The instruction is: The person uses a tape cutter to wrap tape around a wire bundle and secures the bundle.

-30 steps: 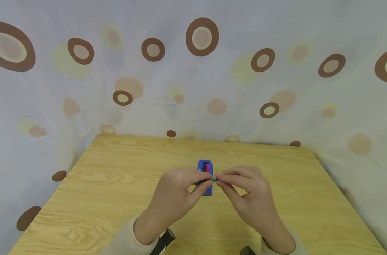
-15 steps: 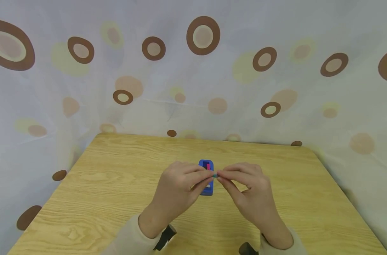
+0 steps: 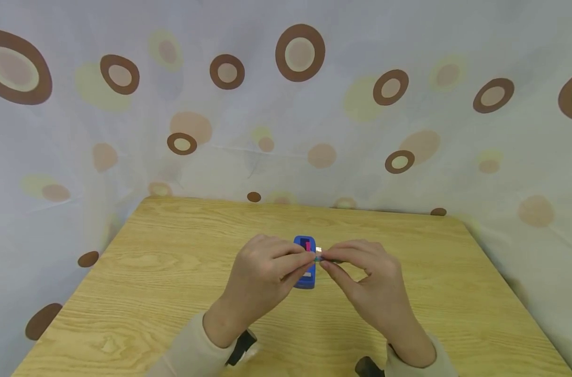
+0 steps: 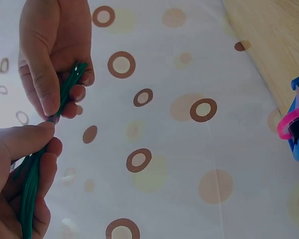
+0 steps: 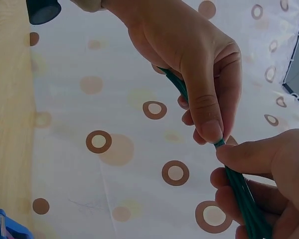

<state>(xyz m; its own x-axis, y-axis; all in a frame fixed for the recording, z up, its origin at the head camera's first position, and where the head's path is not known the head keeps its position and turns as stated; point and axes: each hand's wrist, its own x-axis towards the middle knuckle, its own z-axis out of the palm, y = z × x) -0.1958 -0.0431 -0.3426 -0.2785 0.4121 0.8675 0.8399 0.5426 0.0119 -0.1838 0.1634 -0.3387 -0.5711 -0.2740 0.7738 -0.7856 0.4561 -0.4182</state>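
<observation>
A bundle of thin green strands runs through both hands. My left hand pinches it between thumb and fingers, and my right hand pinches it right beside, the fingertips almost meeting. In the left wrist view, looped strand ends show in the palm of the right hand. The right wrist view shows the strands fanning out along the right hand's fingers. A small glossy pale patch shows just beyond the fingertips. Behind the left fingers stands a blue tape dispenser with a pink core, partly covered.
The hands are above a wood-grain table. A white cloth with brown and beige circles hangs behind and at the sides. Dark wrist camera mounts sit under both cuffs.
Both hands have risen slightly, and their fingertips have drawn closer together. The glossy patch beyond the fingertips now shows. More of the dispenser's near end is uncovered.
</observation>
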